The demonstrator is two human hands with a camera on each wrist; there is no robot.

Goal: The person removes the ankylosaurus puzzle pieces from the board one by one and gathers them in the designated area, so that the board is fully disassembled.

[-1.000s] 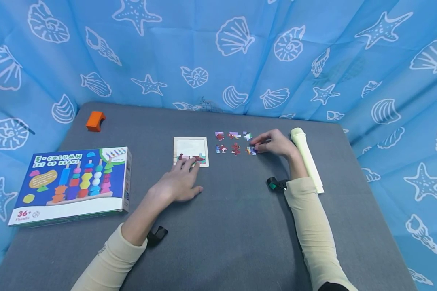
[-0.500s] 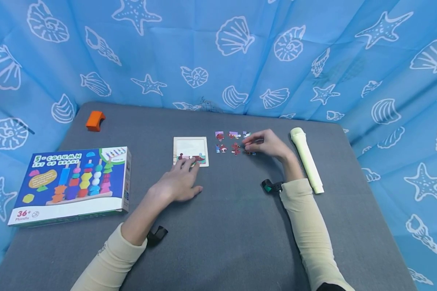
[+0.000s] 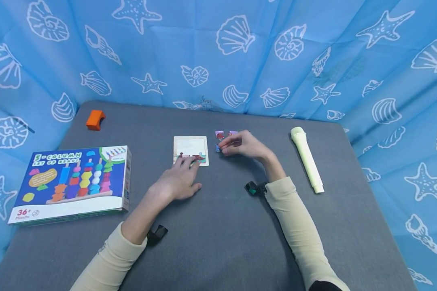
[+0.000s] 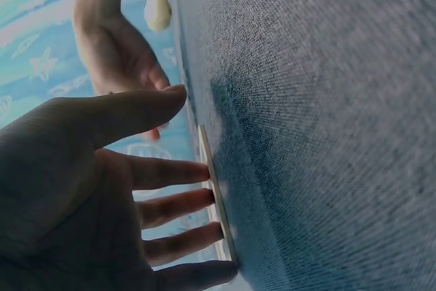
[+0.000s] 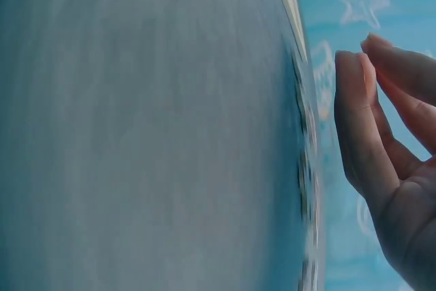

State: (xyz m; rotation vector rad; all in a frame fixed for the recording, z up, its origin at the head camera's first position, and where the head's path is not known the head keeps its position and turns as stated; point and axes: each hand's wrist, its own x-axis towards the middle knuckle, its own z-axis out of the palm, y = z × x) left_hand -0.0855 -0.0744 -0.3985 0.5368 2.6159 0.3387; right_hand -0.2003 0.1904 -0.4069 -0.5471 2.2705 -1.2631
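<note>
Right hand (image 3: 245, 146) has swept toward tray (image 3: 191, 144), over loose puzzle pieces (image 3: 219, 134) right of it; fingertips close together, I can't tell if piece is pinched. Left hand (image 3: 176, 182), fingers spread, touches tray's near edge. I judge piece-picking underway, tray part-filled.

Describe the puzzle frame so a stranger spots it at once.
On the gray table, look between the blue bead box and the loose puzzle pieces. By the left hand lies the puzzle frame: a pale, mostly unfilled square, far bigger than any piece.
</note>
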